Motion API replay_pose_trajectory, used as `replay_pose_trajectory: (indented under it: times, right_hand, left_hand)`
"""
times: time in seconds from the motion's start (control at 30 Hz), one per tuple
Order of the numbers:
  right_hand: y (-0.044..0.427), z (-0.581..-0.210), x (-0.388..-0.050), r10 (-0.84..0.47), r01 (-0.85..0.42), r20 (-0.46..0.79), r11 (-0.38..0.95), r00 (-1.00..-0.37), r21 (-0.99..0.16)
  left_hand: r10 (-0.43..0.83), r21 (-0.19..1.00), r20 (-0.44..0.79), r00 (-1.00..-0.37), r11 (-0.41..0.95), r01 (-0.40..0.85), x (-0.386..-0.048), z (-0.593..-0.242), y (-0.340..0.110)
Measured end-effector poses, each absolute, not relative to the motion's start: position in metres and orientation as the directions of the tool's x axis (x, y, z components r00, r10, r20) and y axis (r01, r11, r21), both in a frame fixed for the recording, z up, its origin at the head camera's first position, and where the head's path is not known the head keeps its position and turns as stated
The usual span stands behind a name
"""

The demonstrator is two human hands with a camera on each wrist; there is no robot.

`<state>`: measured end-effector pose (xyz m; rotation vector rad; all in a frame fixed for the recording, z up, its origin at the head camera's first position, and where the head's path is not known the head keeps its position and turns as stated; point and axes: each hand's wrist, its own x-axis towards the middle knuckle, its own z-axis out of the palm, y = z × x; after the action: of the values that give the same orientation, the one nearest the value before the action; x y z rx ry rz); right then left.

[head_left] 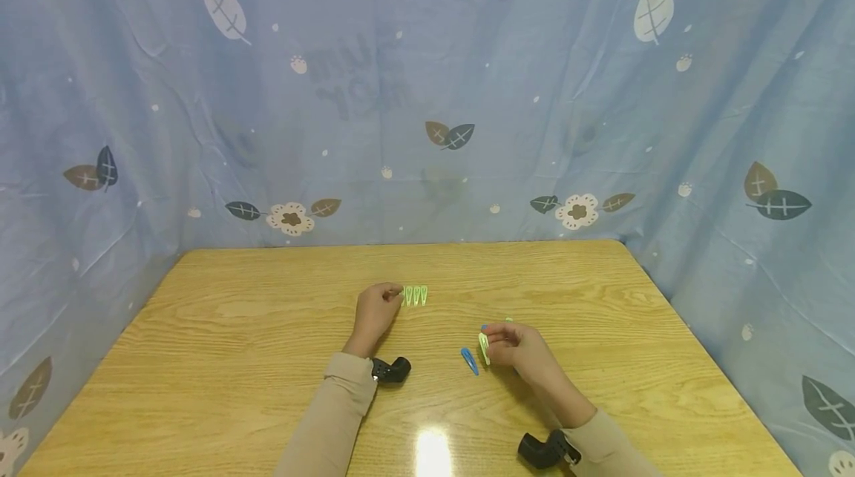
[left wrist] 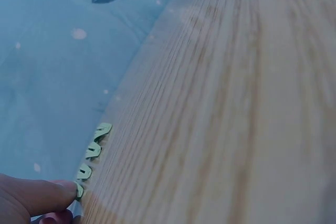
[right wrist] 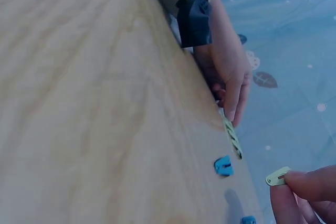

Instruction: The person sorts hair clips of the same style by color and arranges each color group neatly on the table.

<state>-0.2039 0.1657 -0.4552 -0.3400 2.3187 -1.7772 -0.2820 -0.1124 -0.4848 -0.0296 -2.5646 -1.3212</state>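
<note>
The thumb and fingers of the right hand point(head_left: 524, 351) are clamped on one green clip point(right wrist: 278, 176), which sticks out from the fingertips and seems to be lifted above the table point(head_left: 267, 314). The fingers of the left hand point(head_left: 376, 308) are at the end of a row of green clips point(head_left: 417, 295); I count four, side by side, and the row goes off to the right of these fingers. Whether they pinch the end clip or only touch it, I cannot tell. Just left of the right fingertips lies a blue clip point(head_left: 470, 360), and beyond the same hand a green piece point(head_left: 509, 320) shows, mostly hidden. In my judgement, the step in hand is the arranging of green clips into a row, with one more ready in the right fingers. The next move would probably call for carrying this clip towards the left fingers, turned parallel to the others, without disturbing them.
</note>
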Motion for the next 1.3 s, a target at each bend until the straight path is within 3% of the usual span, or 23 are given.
replay_pose_trajectory:
  times: [0.8,1.3]
  right_hand:
    - [0.106,-0.439,-0.249,-0.155,-0.029,-0.008,0.235,-0.988,-0.972]
    - [0.074,-0.437,-0.287,-0.118,0.049,-0.078,0.235,-0.99,-0.971]
  left_hand:
    - [-0.082,0.804,0.235,-0.969,0.576,0.146,-0.285,-0.485,-0.116]
    - [-0.071,0.822,0.212,-0.975,0.553,0.139,-0.288,-0.485,-0.118]
